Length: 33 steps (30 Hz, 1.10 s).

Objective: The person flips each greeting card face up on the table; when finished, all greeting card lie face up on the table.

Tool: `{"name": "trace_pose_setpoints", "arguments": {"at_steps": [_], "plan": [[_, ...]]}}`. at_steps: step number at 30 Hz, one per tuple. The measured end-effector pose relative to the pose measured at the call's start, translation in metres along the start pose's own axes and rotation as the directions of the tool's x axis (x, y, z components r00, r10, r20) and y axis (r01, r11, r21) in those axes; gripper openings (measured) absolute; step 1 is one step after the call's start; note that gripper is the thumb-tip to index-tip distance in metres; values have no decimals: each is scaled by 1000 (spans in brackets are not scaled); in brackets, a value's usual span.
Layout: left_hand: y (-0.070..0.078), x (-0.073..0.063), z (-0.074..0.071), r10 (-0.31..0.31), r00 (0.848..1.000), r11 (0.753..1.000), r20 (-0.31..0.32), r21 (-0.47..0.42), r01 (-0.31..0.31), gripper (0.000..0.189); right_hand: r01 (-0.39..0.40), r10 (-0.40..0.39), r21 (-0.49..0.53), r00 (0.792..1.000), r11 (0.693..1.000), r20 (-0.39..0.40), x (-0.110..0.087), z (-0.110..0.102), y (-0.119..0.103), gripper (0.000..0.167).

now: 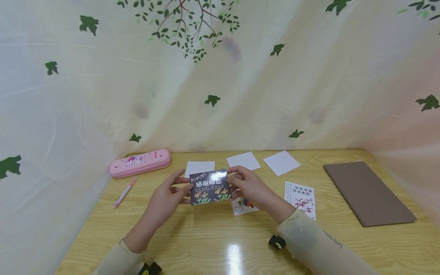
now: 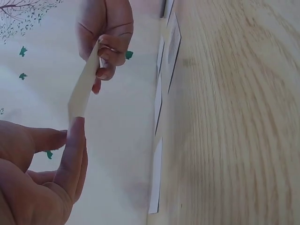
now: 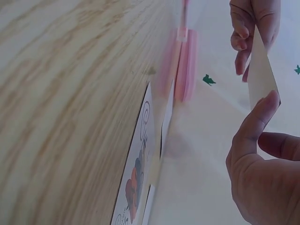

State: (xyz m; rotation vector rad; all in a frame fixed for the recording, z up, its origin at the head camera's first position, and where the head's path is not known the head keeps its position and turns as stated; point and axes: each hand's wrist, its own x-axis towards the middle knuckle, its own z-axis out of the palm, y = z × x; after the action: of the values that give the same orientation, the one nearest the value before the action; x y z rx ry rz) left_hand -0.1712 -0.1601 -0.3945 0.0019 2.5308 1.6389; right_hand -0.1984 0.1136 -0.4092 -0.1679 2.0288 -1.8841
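Observation:
Both hands hold up one dark greeting card (image 1: 210, 187), printed with white characters, bunting and orange flowers. My left hand (image 1: 169, 194) pinches its left edge between thumb and fingers, and my right hand (image 1: 250, 187) pinches the right edge. From the wrist views the card's plain pale back (image 2: 83, 89) shows, raised above the table. Beneath the right hand lies a white card (image 1: 240, 208) with a heart and colourful drawing, partly covered by that hand. A card with pink blossoms and dark writing (image 1: 300, 198) lies beyond the right wrist.
Three blank white cards (image 1: 282, 162) lie along the back of the wooden table (image 1: 206, 244). At the back left is a pink pencil case (image 1: 141, 163), with a pink pen (image 1: 125, 193) in front. A brown folder (image 1: 369, 194) lies at the right. A patterned curtain (image 1: 172, 95) hangs behind.

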Motion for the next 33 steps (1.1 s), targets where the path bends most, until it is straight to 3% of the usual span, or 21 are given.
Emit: {"name": "trace_pose_setpoints", "arguments": {"at_steps": [10, 17, 25, 29, 33], "plan": [[-2, -2, -2, -43, 999, 999, -8, 20, 43, 48, 39, -39, -85, 999, 996, 0, 4, 9, 5, 36], [-12, 2, -3, -52, 999, 997, 3, 49, 52, 42, 52, -50, -187, 999, 981, 13, 6, 17, 10, 39], [-23, 9, -7, -77, 997, 986, 1, 149, 76, 44, 27, -2, -388, 998, 921, 64, 11, 28, 11, 58], [-29, 13, -11, -104, 994, 966, 21, 239, 96, 43, -18, 80, -462, 990, 887, 115, 13, 33, 13, 67], [-36, 15, -14, -93, 994, 940, 55, 333, 70, 40, -41, 149, -528, 975, 848, 162, 12, 36, 13, 72]]}}
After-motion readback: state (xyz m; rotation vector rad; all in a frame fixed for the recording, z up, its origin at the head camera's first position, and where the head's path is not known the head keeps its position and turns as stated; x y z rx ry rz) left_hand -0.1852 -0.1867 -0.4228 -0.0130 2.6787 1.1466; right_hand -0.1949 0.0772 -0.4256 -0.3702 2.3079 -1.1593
